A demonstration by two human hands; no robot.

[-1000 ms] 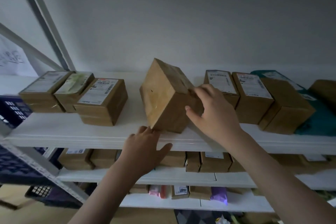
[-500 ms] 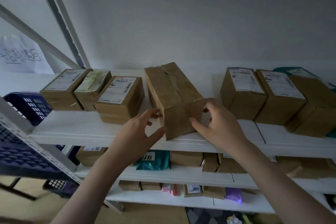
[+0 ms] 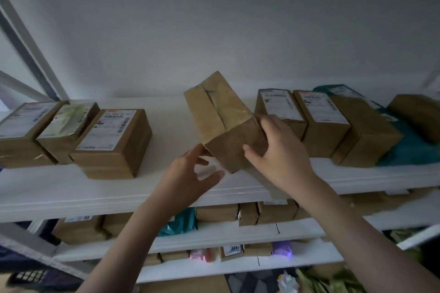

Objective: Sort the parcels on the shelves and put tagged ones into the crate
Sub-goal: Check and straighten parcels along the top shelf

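I have the plain cardboard box [image 3: 226, 123] on the top shelf [image 3: 166, 183], in the gap between the three labelled boxes [image 3: 114, 143] on the left and the row of labelled boxes [image 3: 309, 121] on the right, and it sits tilted, with its near end raised off the board and turned toward me. My right hand [image 3: 283, 152] grips that near end, thumb on the end face and fingers curled round the right edge, so it is holding the box. My left hand [image 3: 192, 173] is spread wide just under the near left corner; its fingertips seem to touch the corner, but I cannot tell whether it bears any load. The face I can see carries only a taped seam and no label, so I judge this box is being turned to check for a tag. It looks stiff, with sharp edges that hold their shape, and I would guess it light to moderate, since one hand tips it. The glossy tape along the seam could be slick, so I would keep my fingers on bare cardboard at the short ends or opposite long sides, with a palm underneath. No crate is clearly in view, only something dark and gridded at the far lower left [image 3: 26, 276].
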